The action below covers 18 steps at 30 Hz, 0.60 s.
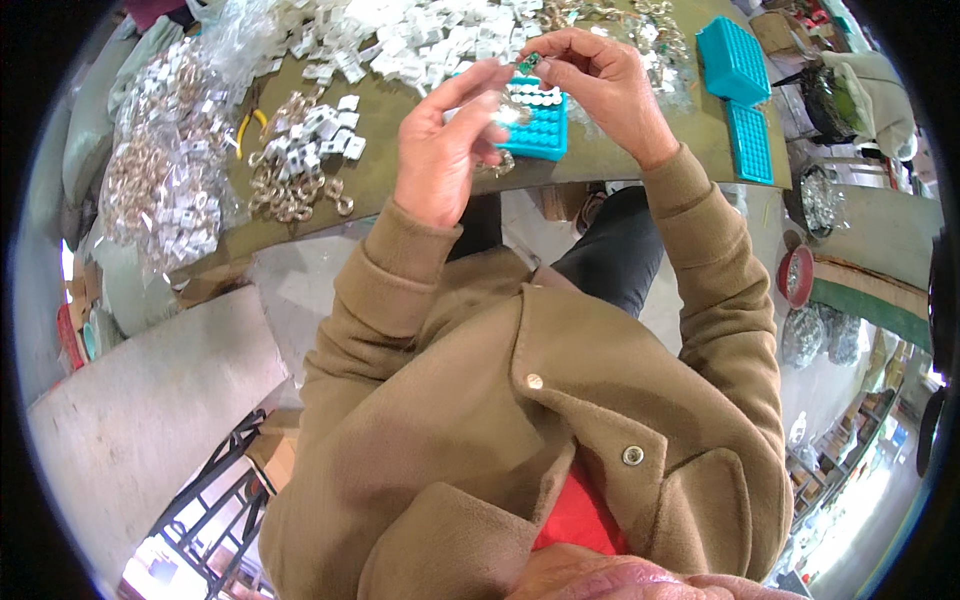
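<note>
Brown jacket (520,420), teal tray (540,125) behind left hand (440,150)

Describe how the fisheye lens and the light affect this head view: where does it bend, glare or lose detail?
Head view: the table edge curves with the lens and a black rim rings the picture; daylight washes out the lower right corner; the clear bags glint; the left hand and right hand are fairly sharp, but the small green piece between them is too tiny to read.

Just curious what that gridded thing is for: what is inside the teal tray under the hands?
The teal tray holds a row of small white pieces in its top cells; the lower cells look empty. The left hand covers its left part.
</note>
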{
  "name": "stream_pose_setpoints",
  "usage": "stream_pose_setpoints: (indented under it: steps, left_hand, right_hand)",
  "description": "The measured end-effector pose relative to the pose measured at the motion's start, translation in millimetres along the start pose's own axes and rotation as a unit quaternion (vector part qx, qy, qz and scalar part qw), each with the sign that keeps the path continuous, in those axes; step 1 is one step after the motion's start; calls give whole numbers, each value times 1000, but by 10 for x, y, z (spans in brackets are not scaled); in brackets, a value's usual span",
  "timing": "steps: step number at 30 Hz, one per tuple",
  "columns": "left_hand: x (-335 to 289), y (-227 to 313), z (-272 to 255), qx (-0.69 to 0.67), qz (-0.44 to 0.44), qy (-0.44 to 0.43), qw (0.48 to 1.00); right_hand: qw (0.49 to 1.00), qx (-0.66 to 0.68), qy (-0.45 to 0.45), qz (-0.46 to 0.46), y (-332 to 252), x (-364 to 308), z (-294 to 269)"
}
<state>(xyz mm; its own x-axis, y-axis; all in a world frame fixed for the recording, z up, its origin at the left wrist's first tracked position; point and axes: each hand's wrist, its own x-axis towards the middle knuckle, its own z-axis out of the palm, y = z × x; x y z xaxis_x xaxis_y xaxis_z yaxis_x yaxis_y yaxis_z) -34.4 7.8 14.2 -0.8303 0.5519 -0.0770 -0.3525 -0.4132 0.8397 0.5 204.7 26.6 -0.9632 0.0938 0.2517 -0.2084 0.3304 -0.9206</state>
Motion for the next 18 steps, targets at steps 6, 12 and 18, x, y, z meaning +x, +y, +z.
stream_pose_setpoints:
  steps: [6,12,18]
  left_hand:
    - [-68,53,-76,25,-131,-8,991]
    - [-223,-5,-158,-71,-181,-7,981]
    - [-357,-150,-111,5,-115,76,990]
  right_hand:
    - [999,-41,26,14,-166,-169,246]
    - [943,-246,78,-208,-140,-333,351]
    - [990,-15,119,70,-102,-637,628]
